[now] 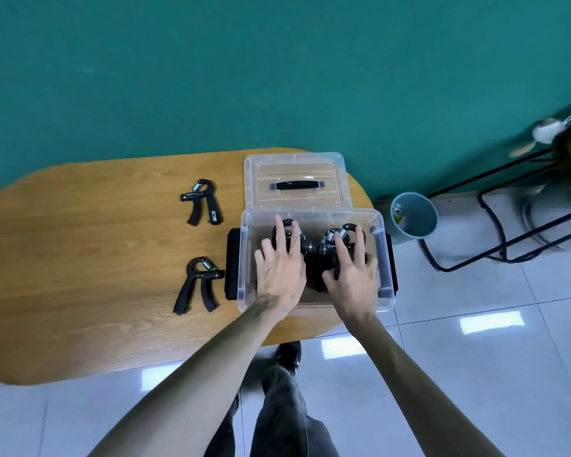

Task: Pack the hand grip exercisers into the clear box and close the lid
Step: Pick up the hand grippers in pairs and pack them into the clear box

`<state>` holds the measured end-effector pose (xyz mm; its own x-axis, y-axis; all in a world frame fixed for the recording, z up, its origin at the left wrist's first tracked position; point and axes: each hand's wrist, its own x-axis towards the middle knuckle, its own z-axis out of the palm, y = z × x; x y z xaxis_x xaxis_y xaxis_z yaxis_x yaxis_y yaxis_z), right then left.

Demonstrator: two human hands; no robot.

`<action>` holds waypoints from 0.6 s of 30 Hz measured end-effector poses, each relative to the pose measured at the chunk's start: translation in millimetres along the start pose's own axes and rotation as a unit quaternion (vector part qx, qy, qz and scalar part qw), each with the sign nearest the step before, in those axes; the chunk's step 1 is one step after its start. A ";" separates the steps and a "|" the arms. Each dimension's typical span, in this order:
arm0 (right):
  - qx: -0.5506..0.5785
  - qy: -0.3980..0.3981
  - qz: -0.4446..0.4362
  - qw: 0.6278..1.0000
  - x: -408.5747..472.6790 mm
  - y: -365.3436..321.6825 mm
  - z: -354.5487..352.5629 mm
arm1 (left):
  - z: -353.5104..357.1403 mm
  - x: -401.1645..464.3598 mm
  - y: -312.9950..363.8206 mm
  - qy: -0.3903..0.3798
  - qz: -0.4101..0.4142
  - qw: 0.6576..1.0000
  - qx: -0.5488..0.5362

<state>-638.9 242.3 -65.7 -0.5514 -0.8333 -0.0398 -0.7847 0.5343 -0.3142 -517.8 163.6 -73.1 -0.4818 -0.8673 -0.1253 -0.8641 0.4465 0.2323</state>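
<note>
The clear box [314, 311] sits open at the right end of the wooden tabletop [96, 258], with black latches on its left and right sides. Both hands reach down inside it. The left hand [279, 267] lies flat with fingers spread over a black gripper [292, 237] in the left half of the box, pressing on it rather than closing around it. The right hand [353, 275] is likewise spread, fingers splayed across a second gripper [338, 239] in the right half of the box; its thumb rests on the dark handles near the middle. The coil springs of both grippers show beyond the fingertips, toward the far wall of the box.

The lid [295, 181], clear with a black handle, lies flat on the tabletop just behind the box, touching or nearly touching its far rim.

Two more grippers remain outside, left of the box: the near one [197, 285] lies just beside the box's left latch, and the far one [201, 201] lies left of the lid, well apart from the box.

On the tiled floor right of the box stands a blue bin [414, 216].
</note>
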 end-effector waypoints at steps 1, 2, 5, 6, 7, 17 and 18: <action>0.004 -0.006 0.000 1.000 2.6 8.1 1.3 | 4.0 2.7 6.0 -0.009 -0.001 1.000 0.004; 0.008 -0.009 0.001 1.000 5.1 13.6 3.6 | 7.2 5.4 9.5 -0.017 -0.004 1.000 0.006; 0.022 -0.028 0.002 0.999 13.9 29.9 14.1 | 20.0 14.2 17.1 -0.034 -0.026 0.999 0.020; 0.025 -0.035 -0.001 0.999 17.3 35.0 18.3 | 24.2 16.8 17.6 -0.036 -0.035 0.998 0.026; 0.026 -0.043 -0.003 0.999 19.7 38.5 21.8 | 27.0 18.6 16.7 -0.038 -0.041 0.998 0.031; 0.029 -0.111 -0.033 0.993 49.5 48.6 50.0 | 56.6 35.3 12.2 -0.071 -0.083 0.993 0.051; 0.028 -0.116 -0.035 0.992 51.9 47.7 52.1 | 59.3 35.9 13.1 -0.073 -0.086 0.992 0.057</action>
<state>-690.2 217.1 -132.2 -0.4119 -0.8816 -0.2305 -0.7984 0.4711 -0.3749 -555.1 151.3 -131.8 -0.3352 -0.8952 -0.2938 -0.9420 0.3244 0.0864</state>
